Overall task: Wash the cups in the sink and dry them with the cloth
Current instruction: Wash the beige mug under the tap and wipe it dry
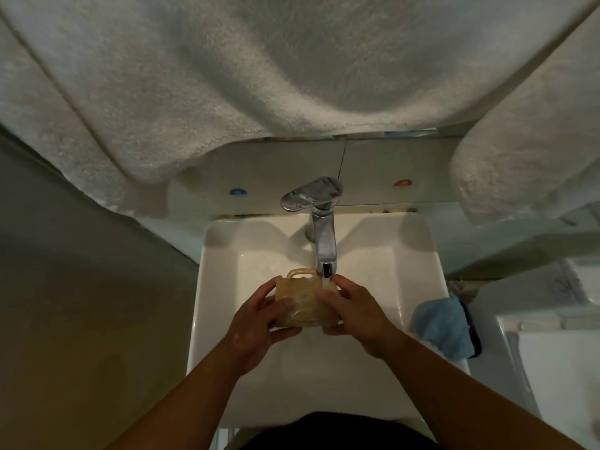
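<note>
An amber see-through cup (303, 302) with a handle pointing away from me lies on its side over the white sink (224, 274), right under the tap's spout. My left hand (256, 323) grips its left end, fingers curled round it. My right hand (354, 311) holds the right end, where water from the spout falls. A blue cloth (443, 323) lies on the sink's right rim, apart from both hands.
A chrome tap (319, 219) stands at the back of the basin, with blue and red stickers on the wall behind. Large white towels (259, 76) hang overhead and at the right. A grey wall is on the left.
</note>
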The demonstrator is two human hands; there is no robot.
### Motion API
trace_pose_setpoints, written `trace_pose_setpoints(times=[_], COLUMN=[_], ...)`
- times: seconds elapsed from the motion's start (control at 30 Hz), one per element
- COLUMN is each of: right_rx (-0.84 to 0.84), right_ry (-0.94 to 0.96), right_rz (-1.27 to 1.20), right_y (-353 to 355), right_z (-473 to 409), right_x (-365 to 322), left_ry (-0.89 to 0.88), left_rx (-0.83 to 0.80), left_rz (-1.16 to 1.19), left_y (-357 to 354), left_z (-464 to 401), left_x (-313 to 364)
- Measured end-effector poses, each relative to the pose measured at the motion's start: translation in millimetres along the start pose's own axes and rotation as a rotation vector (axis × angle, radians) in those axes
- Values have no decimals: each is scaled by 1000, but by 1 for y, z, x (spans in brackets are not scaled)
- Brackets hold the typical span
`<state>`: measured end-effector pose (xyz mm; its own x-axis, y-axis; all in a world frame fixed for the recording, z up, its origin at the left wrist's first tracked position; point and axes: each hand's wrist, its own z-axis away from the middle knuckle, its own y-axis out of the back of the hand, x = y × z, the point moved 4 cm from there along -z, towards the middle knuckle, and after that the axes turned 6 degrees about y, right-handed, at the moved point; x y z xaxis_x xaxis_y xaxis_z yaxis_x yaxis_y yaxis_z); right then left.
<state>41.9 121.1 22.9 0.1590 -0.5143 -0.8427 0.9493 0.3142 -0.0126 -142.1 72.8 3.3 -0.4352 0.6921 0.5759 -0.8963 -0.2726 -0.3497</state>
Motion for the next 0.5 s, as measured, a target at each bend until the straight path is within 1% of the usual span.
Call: trace_pose_setpoints(times=[0.07,0.17,0.2,0.3,0.37,0.47,0.5], right_rx=[41,94,106,55,38,132,135], right_ry=[-4,20,20,-5,24,32,38], right_rz=[24,185,183,-9,19,85,81], right_y=[-4,-5,-3,5,7,4,3], right_z=[0,-1,-4,-9,-10,-14,-15], right_x=[-2,-7,-7,-5,-3,-3,-3], left_ry=[-15,-43,-49,-57,-51,-37,-35], left_rx=[6,10,13,22,12,1,0], left_rz=[-37,-97,-94,-70,-57,-53,-43], left_y=[-4,-11,-12,-11,-12,-14,-12], left_z=[-2,-4,-6,-10,-12,-14,-15], left_x=[0,-1,-1,-1,0,1,2])
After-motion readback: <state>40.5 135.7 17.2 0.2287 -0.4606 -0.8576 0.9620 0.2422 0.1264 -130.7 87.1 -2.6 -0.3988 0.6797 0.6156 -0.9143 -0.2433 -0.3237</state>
